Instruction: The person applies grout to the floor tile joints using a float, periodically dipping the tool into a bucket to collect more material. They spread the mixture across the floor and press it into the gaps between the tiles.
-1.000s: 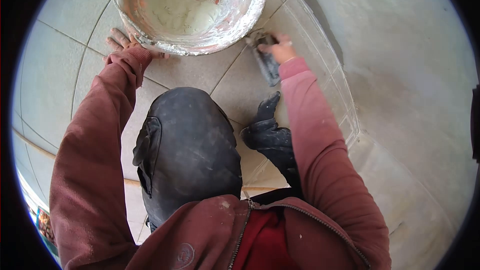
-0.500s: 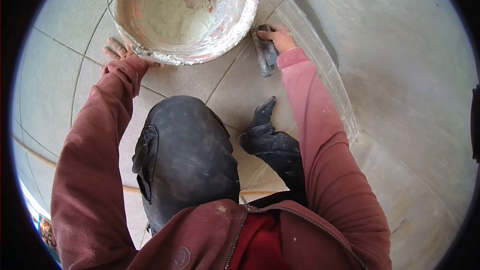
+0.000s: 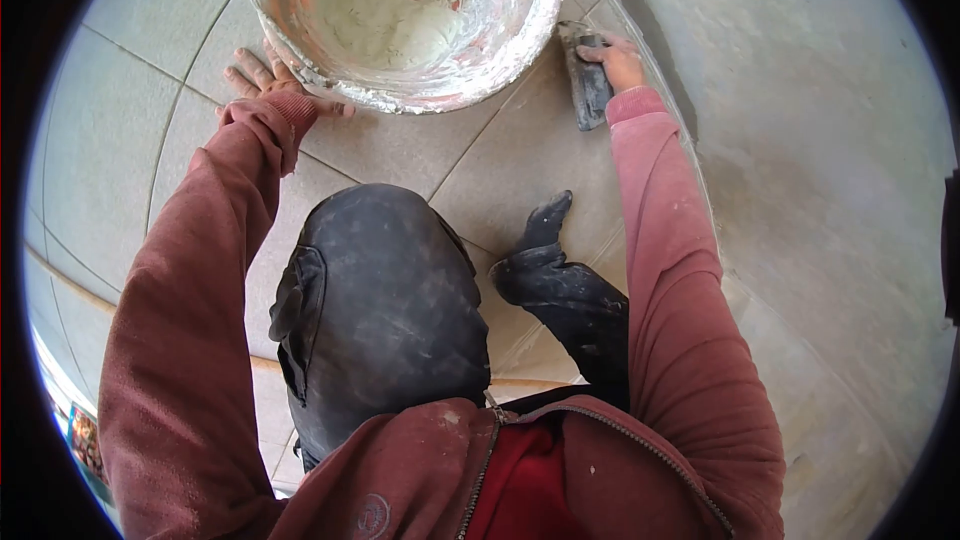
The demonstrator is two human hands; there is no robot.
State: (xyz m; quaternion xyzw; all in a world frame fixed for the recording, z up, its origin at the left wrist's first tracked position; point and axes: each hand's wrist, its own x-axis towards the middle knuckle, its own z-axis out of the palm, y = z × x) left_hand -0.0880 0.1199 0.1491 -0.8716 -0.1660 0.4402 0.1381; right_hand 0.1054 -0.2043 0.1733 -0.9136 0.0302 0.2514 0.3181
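We observe the right hand (image 3: 622,62) closed around the dark, flat, rectangular trowel-like tool (image 3: 589,80), positioned just right of the wide, round, orange-toned bucket (image 3: 405,20), whose inside is coated in pale, wet paste. We find the left hand (image 3: 268,78) holding nothing visible, fingers spread flat on the beige square floor tiles (image 3: 520,150), at the bucket's lower left rim; we cannot tell whether it touches the rim.
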